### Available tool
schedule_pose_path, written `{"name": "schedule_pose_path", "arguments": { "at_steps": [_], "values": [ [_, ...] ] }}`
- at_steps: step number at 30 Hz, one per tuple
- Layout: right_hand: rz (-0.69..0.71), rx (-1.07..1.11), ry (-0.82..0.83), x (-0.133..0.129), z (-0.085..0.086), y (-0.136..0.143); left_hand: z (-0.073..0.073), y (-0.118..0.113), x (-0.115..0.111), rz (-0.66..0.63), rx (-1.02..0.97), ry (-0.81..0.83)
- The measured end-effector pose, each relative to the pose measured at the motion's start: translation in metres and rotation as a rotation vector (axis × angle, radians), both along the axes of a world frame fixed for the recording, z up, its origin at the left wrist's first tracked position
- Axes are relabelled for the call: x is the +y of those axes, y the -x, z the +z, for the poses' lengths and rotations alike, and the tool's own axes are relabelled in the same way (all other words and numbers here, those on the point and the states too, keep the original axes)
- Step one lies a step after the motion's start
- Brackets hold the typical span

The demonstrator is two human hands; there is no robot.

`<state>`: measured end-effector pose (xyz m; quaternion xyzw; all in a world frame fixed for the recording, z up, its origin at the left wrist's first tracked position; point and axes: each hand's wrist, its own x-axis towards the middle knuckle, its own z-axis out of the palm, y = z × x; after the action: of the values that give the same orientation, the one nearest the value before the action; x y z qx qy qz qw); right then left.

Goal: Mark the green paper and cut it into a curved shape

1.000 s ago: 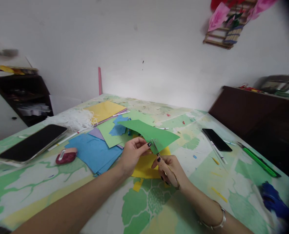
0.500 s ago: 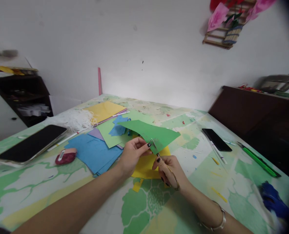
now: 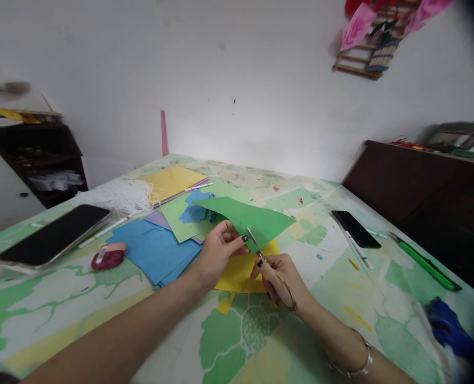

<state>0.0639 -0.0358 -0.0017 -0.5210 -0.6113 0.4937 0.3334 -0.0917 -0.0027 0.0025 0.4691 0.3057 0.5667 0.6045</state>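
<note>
A sheet of green paper (image 3: 257, 216) is raised above the table, its near edge pinched between the thumb and fingers of my left hand (image 3: 219, 250). My right hand (image 3: 279, 280) is closed round the handles of a pair of scissors (image 3: 255, 240), whose blades lie against the green paper beside my left thumb. Below both hands lies yellow paper (image 3: 237, 274), with a small yellow scrap (image 3: 226, 304) at its near edge. Blue paper sheets (image 3: 157, 250) rest left of my left hand. Behind it, a blue cut-out (image 3: 195, 208) lies on light green paper (image 3: 176, 221).
At left are a large phone (image 3: 55, 234), a maroon-and-pink case (image 3: 109, 256), and white string (image 3: 120, 196). Yellow-orange sheets (image 3: 173, 181) lie farther back. At right are a black phone (image 3: 355, 229), a white pen (image 3: 359, 249), a green cutter (image 3: 427, 264) and a blue object (image 3: 449, 325).
Almost nothing differs. Both hands stay in place on the green paper and the scissors, with only a very slight shift of the scissor blades and the paper.
</note>
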Motion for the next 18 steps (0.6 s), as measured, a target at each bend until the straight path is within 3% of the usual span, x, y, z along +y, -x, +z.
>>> {"name": "schedule_pose_path", "arguments": {
  "at_steps": [12,18],
  "values": [
    [-0.002,-0.041,0.020,-0.0007,0.0027,0.0000,0.0051,0.0000,0.0010,-0.048,0.018,-0.044],
    [-0.013,-0.074,-0.047,0.0010,0.0020,0.0000,0.0049,0.0004,0.0023,-0.086,0.012,-0.085]
  ]
}}
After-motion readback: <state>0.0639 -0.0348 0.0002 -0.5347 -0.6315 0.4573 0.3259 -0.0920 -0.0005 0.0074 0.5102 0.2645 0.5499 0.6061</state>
